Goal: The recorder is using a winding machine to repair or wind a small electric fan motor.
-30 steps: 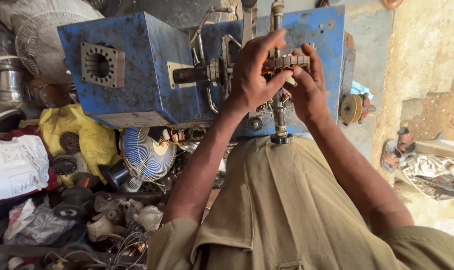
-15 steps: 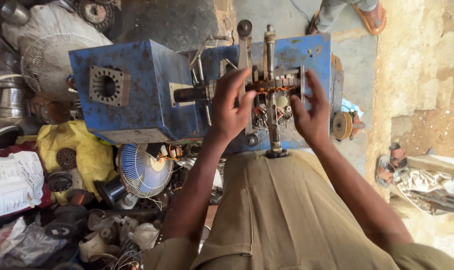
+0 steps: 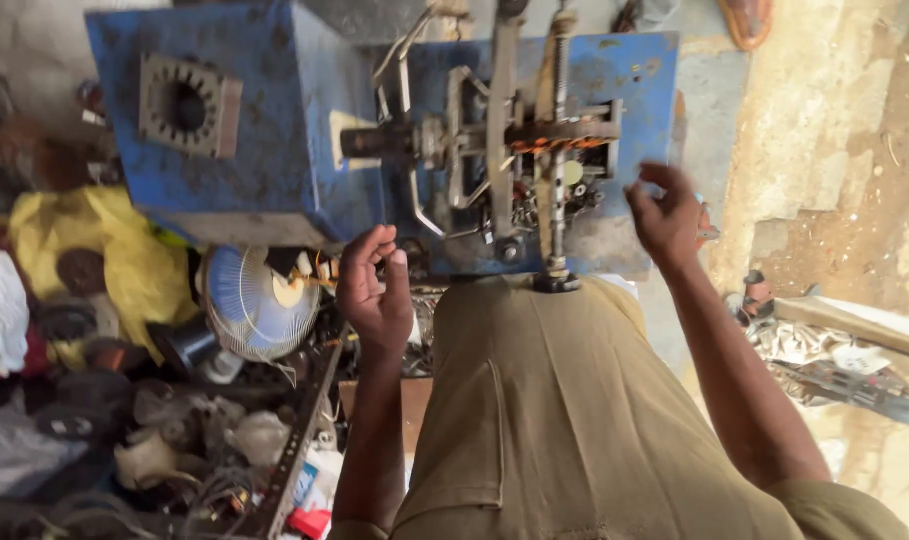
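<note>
1. Left hand [image 3: 376,295] is hovering below the blue machine [image 3: 274,120], fingers loosely curled, holding nothing visible. Thumb and fingertips are nearly pinching, but I cannot tell if anything thin sits between them.
2. Right hand [image 3: 664,215] is hanging to the right of the winding frame [image 3: 519,150], fingers half curled, touching nothing.
3. The copper-wound part [image 3: 544,143] is sitting clamped across the vertical shaft [image 3: 554,150], between the two hands and above them. Likely mounted there so it can turn on the shaft while both hands are staying free.
4. The shaft's lower end is resting against the person's khaki garment [image 3: 574,420], probably bracing the rig against the body.
5. Surroundings: the floor at left is carrying scrap, including a small blue fan [image 3: 259,305], yellow cloth [image 3: 124,260] and loose wires. Rough sandy ground is running along the right, with metal debris [image 3: 834,365] lying on it.
</note>
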